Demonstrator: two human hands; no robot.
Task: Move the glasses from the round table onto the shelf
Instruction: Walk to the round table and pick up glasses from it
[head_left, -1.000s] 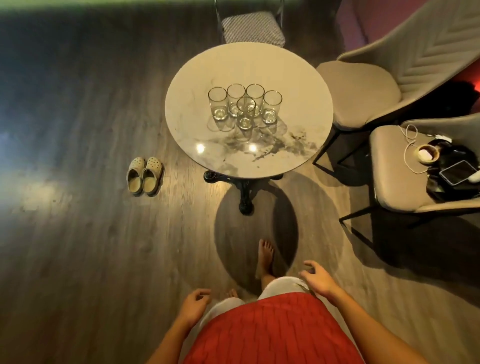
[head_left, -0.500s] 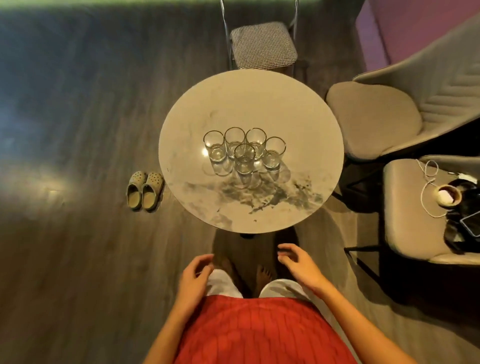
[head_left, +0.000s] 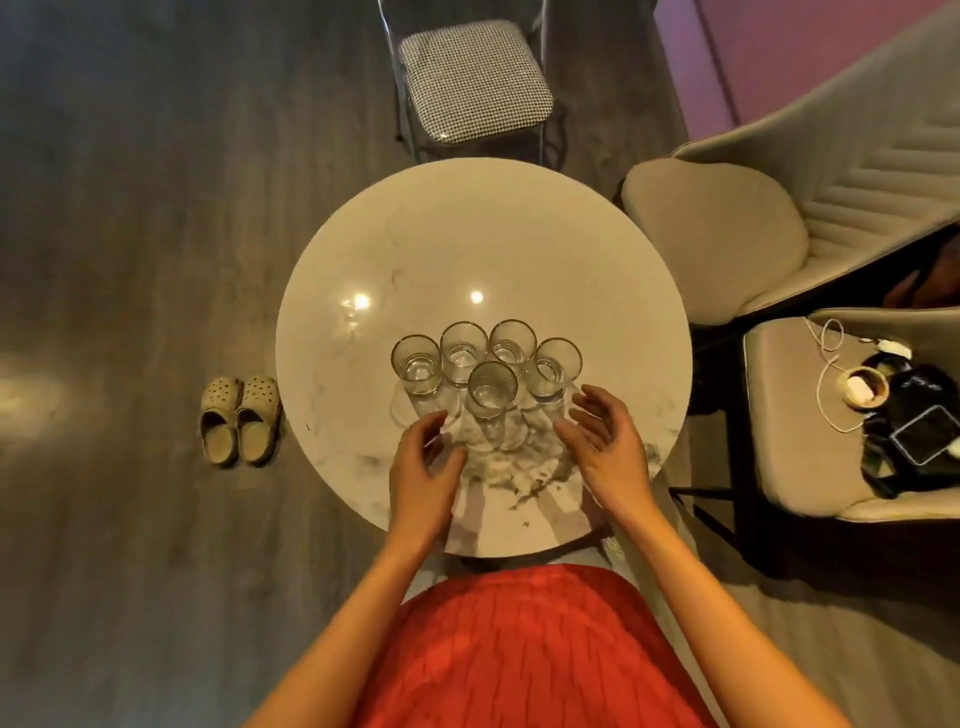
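Both hands hover over the near part of the tabletop (head_left: 597, 260), fingers spread and curled, holding nothing. The left hand (head_left: 423, 467) sits just short of the leftmost glass (head_left: 415, 364); the right hand (head_left: 605, 441) is just beside the rightmost glass (head_left: 553, 369). Neither touches glass yet.

Five glasses stand upright in a tight cluster near the middle of the tabletop: from the left, the leftmost glass, then two rear glasses (head_left: 464, 352) (head_left: 512, 345), the front glass (head_left: 491, 389) a little nearer the person, and the rightmost glass. They look to be touching or nearly so. The shelf is not in view.

The step in hand appears to be the first grasp. It would go best if each hand took an outer glass, wrapping the wall low down from the free outer side, so fingers need not wedge between neighbours. Lifting straight up before drawing away should keep the rims from clinking or tipping the front glass. Clear glass may be slippery, so a firm full-finger wrap seems wiser than a pinch at the rim.
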